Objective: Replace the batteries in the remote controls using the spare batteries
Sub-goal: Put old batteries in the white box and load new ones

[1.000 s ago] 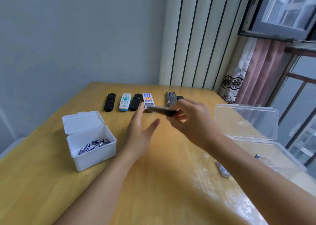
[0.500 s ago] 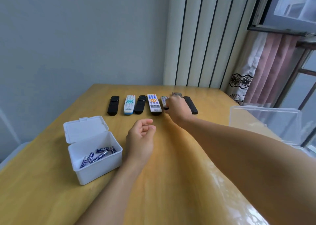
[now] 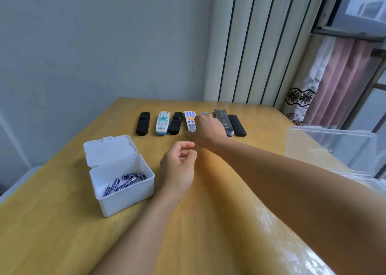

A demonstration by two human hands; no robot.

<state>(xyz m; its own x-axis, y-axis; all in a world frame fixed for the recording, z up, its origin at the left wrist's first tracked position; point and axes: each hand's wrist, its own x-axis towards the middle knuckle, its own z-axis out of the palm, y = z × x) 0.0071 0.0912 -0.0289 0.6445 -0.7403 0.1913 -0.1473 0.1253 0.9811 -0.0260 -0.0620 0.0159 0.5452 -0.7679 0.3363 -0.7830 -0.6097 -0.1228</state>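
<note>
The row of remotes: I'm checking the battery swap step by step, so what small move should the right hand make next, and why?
Probably close the right hand on the small grey remote and lift it out of the row. That hand lies over that remote, between the white remote with blue and orange buttons and the long dark grey remote. The left hand holds nothing, and spare batteries wait in the open white box.

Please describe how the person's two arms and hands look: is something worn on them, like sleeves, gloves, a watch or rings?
Both forearms are bare as far as the picture shows; no sleeve reaches into view. The left hand has no glove, and no ring or watch is visible on it or its wrist. The right hand is also ungloved, with no watch or bracelet at its wrist; its fingers are mostly hidden, so rings cannot be ruled out.
</note>
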